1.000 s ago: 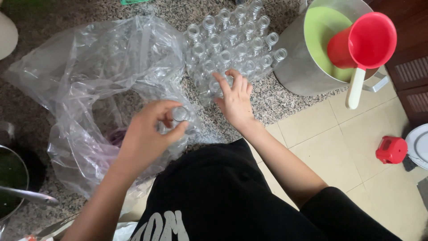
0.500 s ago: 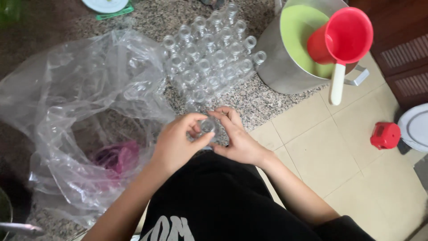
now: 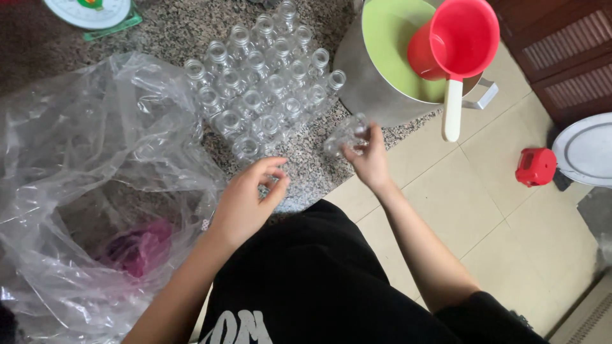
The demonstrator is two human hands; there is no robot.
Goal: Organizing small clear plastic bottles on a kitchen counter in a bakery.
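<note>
Glass jar (image 3: 346,135), small and clear, sits pinched in the fingers of the right hand (image 3: 368,162), held above the edge of the speckled granite floor (image 3: 172,28) just right of the cluster of empty jars (image 3: 264,89). Nearest the camera, black clothing covers the person's lap. The left hand (image 3: 245,204) hovers over the granite below the cluster, fingers loosely curled, thumb and forefinger apart, gripping nothing. A big crumpled clear plastic bag (image 3: 83,191) spreads to the left, something pink inside it. Beige floor tiles (image 3: 497,216) begin on the right, with a small red object (image 3: 535,167) and a white plate (image 3: 586,150) on them. Farther off stands a metal pot (image 3: 366,95) holding a green bowl (image 3: 392,38) and a red ladle (image 3: 459,44). A scale (image 3: 92,11) lies at the top left.
</note>
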